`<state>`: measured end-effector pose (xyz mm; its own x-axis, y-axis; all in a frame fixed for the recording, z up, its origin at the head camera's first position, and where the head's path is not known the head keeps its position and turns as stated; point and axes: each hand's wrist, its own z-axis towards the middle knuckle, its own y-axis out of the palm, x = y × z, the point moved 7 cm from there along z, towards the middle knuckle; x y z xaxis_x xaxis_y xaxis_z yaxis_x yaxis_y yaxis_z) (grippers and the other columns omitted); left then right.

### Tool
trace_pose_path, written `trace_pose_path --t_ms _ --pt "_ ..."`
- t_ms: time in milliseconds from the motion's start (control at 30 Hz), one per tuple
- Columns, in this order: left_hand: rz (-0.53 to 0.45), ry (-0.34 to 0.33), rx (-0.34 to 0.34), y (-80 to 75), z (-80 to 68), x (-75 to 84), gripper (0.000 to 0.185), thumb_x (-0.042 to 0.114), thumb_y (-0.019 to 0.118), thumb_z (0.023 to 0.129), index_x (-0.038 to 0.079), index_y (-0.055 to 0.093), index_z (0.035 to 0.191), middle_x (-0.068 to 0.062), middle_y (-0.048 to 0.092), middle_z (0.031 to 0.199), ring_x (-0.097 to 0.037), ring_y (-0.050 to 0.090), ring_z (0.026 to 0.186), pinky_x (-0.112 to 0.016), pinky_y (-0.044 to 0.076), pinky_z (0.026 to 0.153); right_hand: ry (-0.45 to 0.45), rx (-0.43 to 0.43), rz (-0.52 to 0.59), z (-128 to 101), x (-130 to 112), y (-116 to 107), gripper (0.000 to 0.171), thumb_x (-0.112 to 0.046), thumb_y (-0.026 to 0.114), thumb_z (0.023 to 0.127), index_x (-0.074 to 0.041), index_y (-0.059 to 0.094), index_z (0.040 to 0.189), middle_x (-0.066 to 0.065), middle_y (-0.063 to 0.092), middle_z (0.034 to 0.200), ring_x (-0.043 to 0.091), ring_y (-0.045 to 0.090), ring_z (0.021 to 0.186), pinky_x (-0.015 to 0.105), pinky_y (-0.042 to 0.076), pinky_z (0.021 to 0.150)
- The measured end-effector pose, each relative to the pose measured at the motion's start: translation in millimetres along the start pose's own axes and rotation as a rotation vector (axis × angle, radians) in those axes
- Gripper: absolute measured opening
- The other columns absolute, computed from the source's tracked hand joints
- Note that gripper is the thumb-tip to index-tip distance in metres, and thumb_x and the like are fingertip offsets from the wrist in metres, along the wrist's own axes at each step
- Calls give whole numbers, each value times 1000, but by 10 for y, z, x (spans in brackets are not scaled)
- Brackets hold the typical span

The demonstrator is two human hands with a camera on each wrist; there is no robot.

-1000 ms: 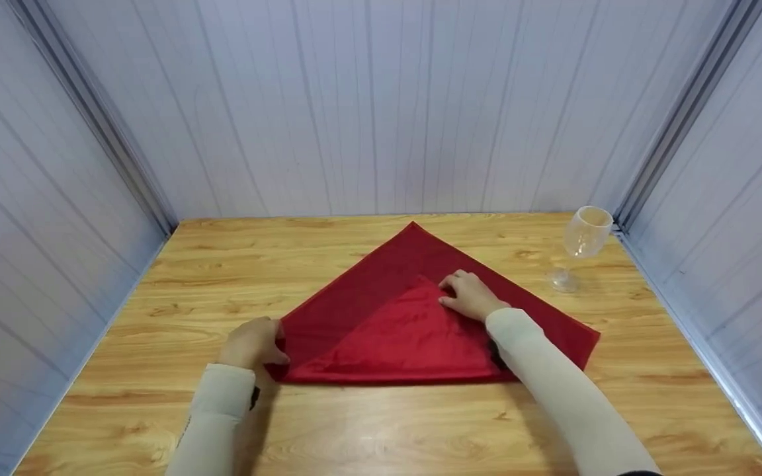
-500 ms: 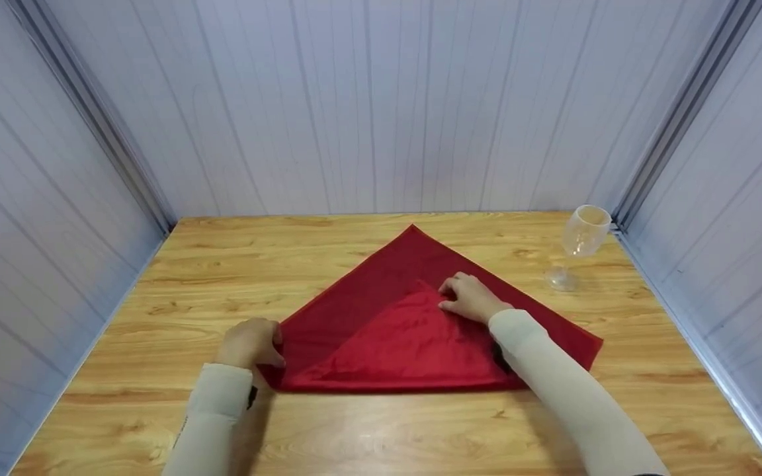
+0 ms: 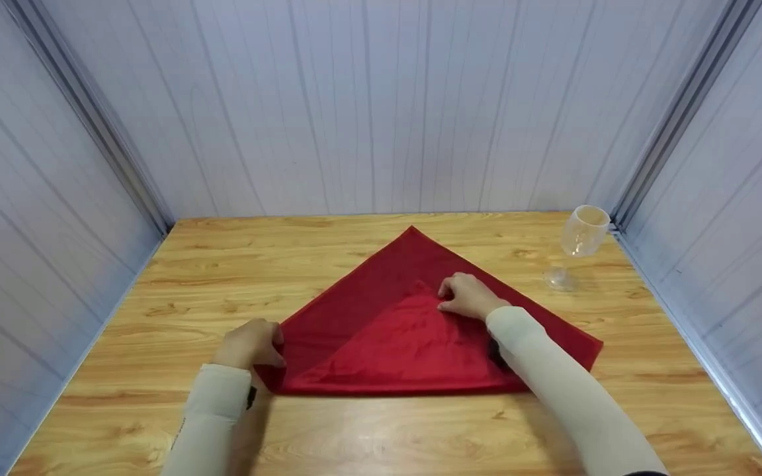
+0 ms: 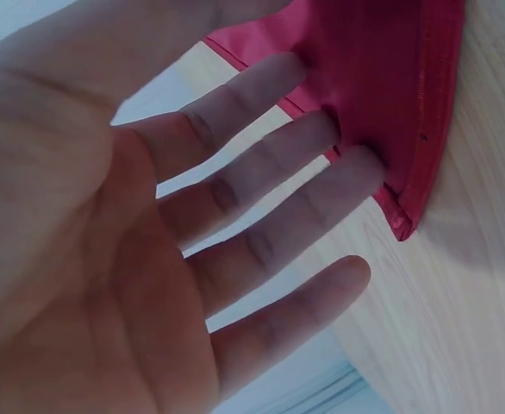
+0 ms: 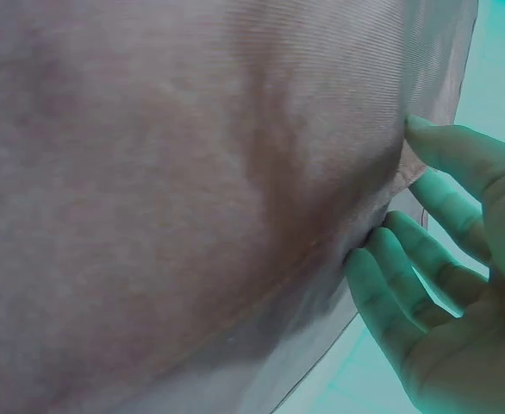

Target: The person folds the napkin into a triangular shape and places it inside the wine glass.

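Two sleeved forearms reach in from the near edge of the wooden table (image 3: 156,403) as we look down from the head view. Nearest to us, our left hand (image 3: 249,344) sits at the left corner of the red cloth (image 3: 354,311). The left wrist view shows its fingers (image 4: 261,185) nearly straight and spread, three fingertips touching the cloth's folded corner (image 4: 403,216); whether the thumb pinches the fabric from the other side we cannot tell. The cloth lies flat near the middle of the table as a triangle, its long folded edge running parallel to the near side and its apex pointing away from us. A brighter, smaller triangular flap (image 3: 407,344) lies on top of the darker layer, its tip toward the apex.

Farther in, our right hand (image 3: 467,296) rests at the tip of that flap, fingers curled lightly, thumb and fingertips closed on the fabric in a pinch. The right wrist view, strongly tinted, shows its fingertips (image 5: 382,259) meeting the cloth's edge.

Beyond, well apart from the cloth at the far right corner, a clear wine glass (image 3: 578,244) stands upright. Pale panelled walls (image 3: 381,99) close off the table on three sides.
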<state>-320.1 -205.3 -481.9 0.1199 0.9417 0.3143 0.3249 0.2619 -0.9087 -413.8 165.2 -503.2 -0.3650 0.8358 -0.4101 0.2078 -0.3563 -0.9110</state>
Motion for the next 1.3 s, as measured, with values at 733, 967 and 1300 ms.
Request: trace_pose_path --t_ms 733,967,1300 --pt "-173 112 -141 214 -12 143 24 35 76 88 16 72 74 10 52 61 -9 46 65 -29 39 63 39 151 104 36 127 -118 8 -15 67 96 -8 70 98 7 69 97 24 65 92 43 51 84" --pt "-212 128 -149 221 -3 150 19 22 77 86 15 68 72 9 51 62 -8 44 60 -27 38 59 58 175 131 39 164 -155 10 -17 65 97 -9 69 101 7 69 99 23 64 92 43 51 84" --pt "-187 188 -58 167 48 164 11 15 71 90 13 73 79 8 58 70 -9 47 65 -30 42 64 66 211 180 55 212 -179 14 -10 62 96 -4 71 104 10 69 100 25 64 91 43 51 83"
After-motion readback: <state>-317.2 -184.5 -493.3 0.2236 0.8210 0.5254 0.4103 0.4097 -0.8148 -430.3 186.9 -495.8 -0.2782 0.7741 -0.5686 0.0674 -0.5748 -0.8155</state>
